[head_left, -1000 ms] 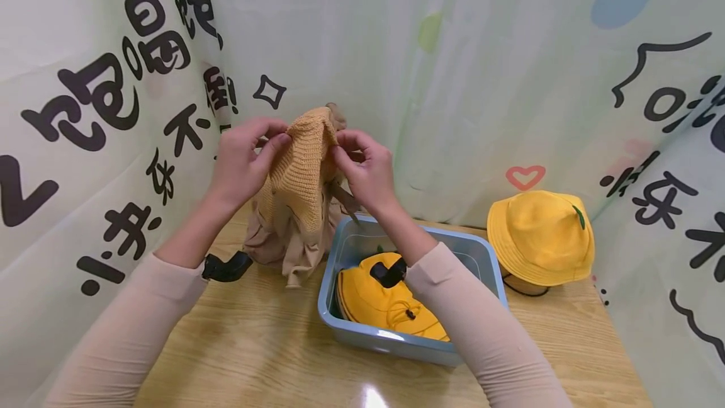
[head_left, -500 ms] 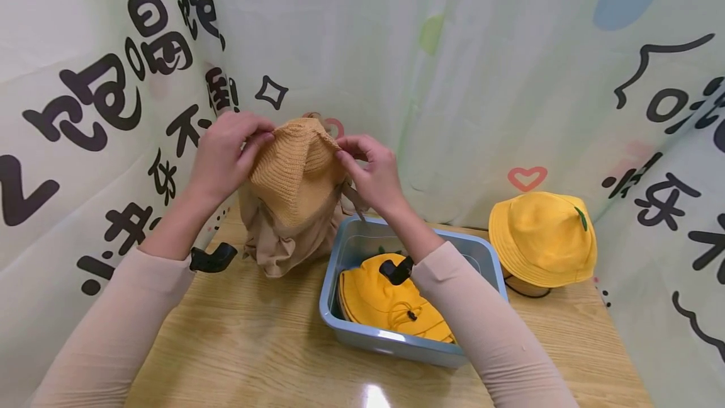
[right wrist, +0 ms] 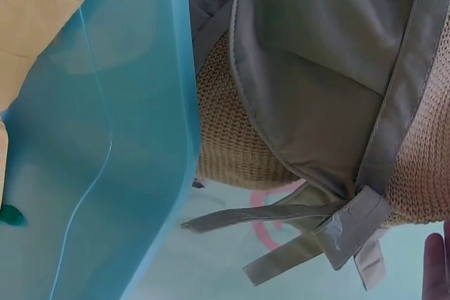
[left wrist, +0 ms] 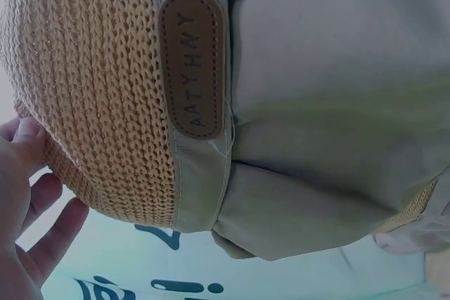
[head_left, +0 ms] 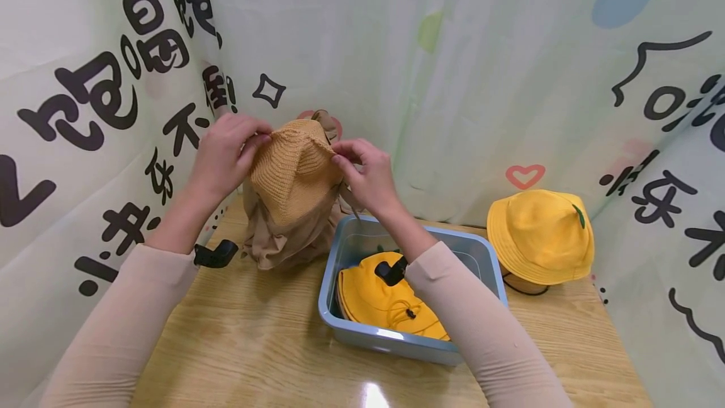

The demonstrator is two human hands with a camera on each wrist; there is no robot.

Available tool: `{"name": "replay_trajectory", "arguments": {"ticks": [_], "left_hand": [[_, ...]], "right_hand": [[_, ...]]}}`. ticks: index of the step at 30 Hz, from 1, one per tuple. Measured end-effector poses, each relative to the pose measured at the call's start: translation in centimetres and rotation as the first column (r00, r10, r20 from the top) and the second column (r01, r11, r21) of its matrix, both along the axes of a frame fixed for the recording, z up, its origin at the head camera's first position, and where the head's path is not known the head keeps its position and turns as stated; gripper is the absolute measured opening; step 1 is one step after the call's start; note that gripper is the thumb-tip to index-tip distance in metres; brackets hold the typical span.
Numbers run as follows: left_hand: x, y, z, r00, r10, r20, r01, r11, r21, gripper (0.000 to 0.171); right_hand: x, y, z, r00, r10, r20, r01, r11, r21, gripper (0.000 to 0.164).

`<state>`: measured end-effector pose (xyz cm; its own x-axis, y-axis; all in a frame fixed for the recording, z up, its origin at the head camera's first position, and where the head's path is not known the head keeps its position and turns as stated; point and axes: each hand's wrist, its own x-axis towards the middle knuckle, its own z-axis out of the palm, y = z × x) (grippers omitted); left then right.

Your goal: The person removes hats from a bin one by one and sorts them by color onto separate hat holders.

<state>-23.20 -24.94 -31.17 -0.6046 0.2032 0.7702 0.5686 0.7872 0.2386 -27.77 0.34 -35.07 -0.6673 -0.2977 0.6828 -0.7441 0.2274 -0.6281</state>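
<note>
A sun hat (head_left: 294, 175) with a tan knitted crown and a beige cloth brim stands at the back left of the table. My left hand (head_left: 226, 150) pinches the left side of its crown between thumb and fingers. On the other side, my right hand (head_left: 368, 172) pinches the crown's edge. The left wrist view shows a brown stitched label (left wrist: 193, 64) on the hat band. A cloth bow (right wrist: 351, 226) hangs at the band in the right wrist view. More knitted material (right wrist: 239, 124) shows past the brim; what it belongs to I cannot tell.
Just right of the sun hat stands a blue plastic bin (head_left: 408, 348) with yellow hats (head_left: 368, 288) in it. A yellow bucket hat (head_left: 538, 238) with a green leaf sits at the right. Printed curtains (head_left: 453, 112) close off the back and sides of the wooden table (head_left: 255, 345).
My left hand has moved left, away from the right hand. Between them the knitted crown has spread wider and rounder. The hat's brim has drawn in and no longer hangs as far forward.
</note>
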Motion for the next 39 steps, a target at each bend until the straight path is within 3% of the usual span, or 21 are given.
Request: {"name": "replay_trajectory", "arguments": {"ticks": [12, 15, 18, 20, 22, 24, 26, 33, 39], "left_hand": [[-0.7, -0.4, -1.0, 0.999, 0.02, 0.028, -0.02, 1.0, -0.014, 0.008], [-0.1, 0.3, -1.5, 0.997, 0.001, 0.075, -0.004, 1.0, 0.027, 0.018], [1.2, 1.9, -1.7, 0.992, -0.017, 0.121, 0.007, 0.997, 0.08, 0.038], [2.1, 3.1, -1.8, 0.993, -0.002, 0.115, -0.002, 1.0, 0.031, 0.051], [2.4, 4.1, -1.9, 0.997, 0.018, 0.076, -0.012, 0.997, -0.082, 0.06], [2.3, 4.7, -2.1, 0.999, 0.028, 0.023, -0.023, 0.978, -0.208, 0.066], [1.8, 4.9, -2.3, 1.0, 0.021, -0.009, -0.023, 0.96, -0.279, 0.069], [0.0, 4.4, -2.8, 0.999, -0.032, 0.015, 0.035, 0.948, -0.317, 0.061], [-0.6, 4.1, -3.0, 0.996, 0.01, 0.083, 0.018, 0.944, -0.329, 0.062]], "right_hand": [[0.1, -1.1, -0.8, 0.995, -0.024, 0.094, 0.023, 1.0, 0.005, 0.012], [0.3, -1.3, -1.0, 0.993, -0.038, 0.113, 0.037, 0.999, 0.013, 0.012], [0.5, -1.5, -1.3, 0.992, -0.047, 0.117, 0.044, 0.999, 0.027, 0.013], [0.6, -1.6, -1.4, 0.992, -0.053, 0.111, 0.049, 0.998, 0.034, 0.013], [0.6, -1.7, -1.5, 0.993, -0.061, 0.098, 0.058, 0.998, 0.033, 0.014], [0.5, -1.7, -1.5, 0.994, -0.07, 0.086, 0.067, 0.997, 0.033, 0.014], [0.4, -1.8, -1.5, 0.994, -0.074, 0.08, 0.071, 0.997, 0.033, 0.014], [-0.2, -1.9, -1.6, 0.991, -0.078, 0.113, 0.073, 0.996, 0.045, 0.013], [-0.7, -1.9, -2.1, 0.981, -0.095, 0.167, 0.086, 0.994, 0.062, 0.014]]}}
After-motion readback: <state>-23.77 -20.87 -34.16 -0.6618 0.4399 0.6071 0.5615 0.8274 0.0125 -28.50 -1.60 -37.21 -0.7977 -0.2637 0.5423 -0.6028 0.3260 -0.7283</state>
